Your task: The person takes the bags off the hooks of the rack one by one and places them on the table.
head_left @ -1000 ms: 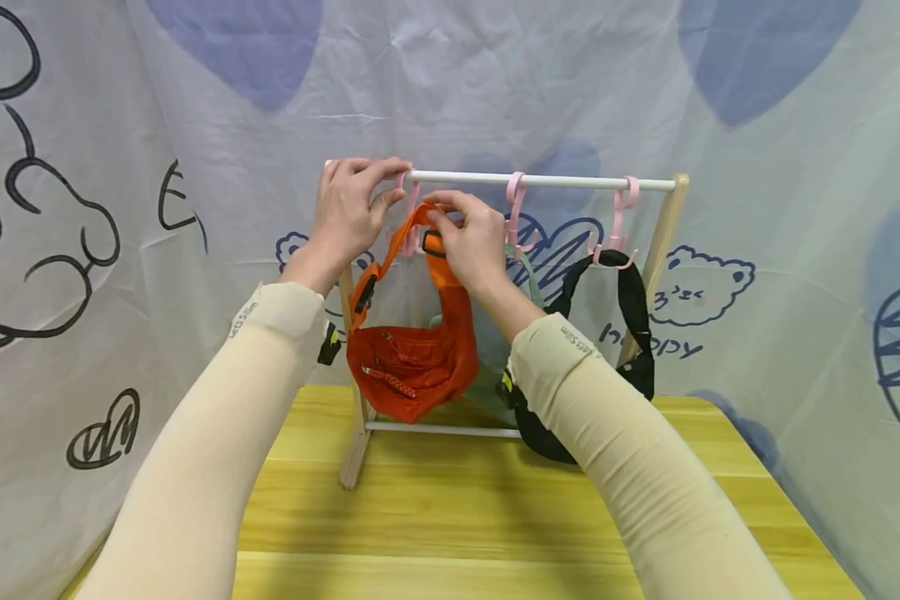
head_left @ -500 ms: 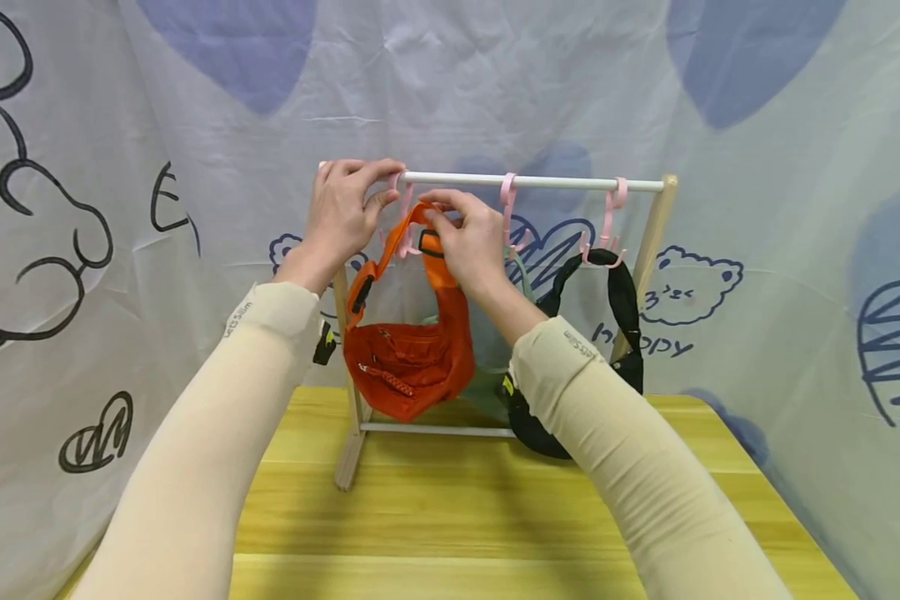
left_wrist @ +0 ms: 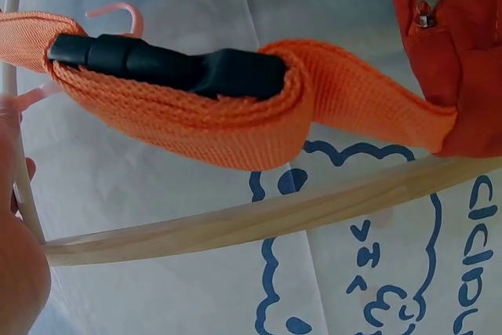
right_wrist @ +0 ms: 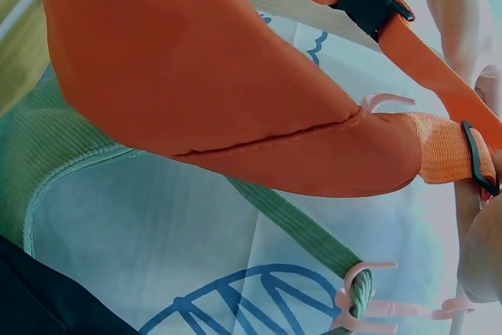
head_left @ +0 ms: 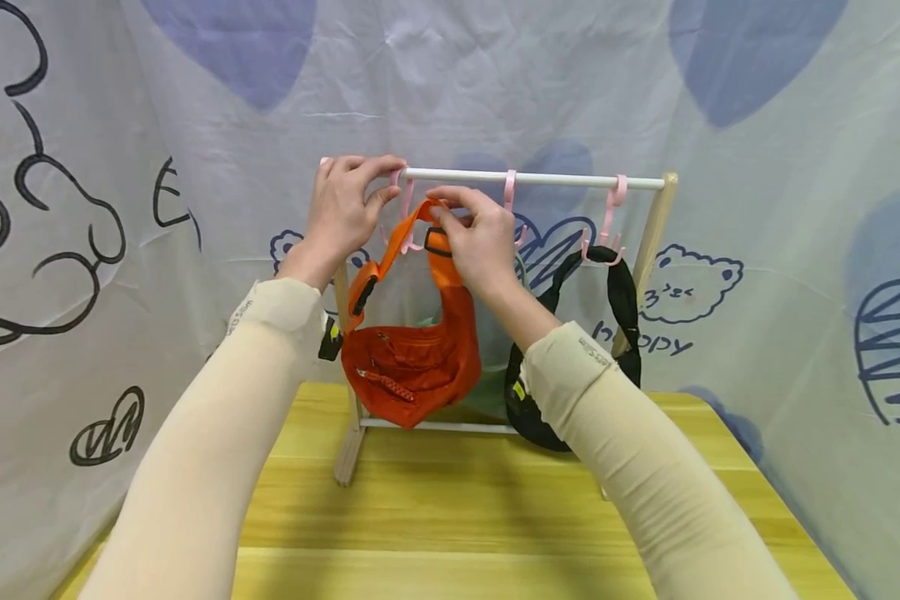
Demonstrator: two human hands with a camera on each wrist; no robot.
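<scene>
Right hand (head_left: 483, 243) pinches a woven orange strap (left_wrist: 204, 132).

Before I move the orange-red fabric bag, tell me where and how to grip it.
Best pinch the orange webbing strap at its top bend, from the front right, as the right hand does: the bag hangs below it, likely balanced.
</scene>
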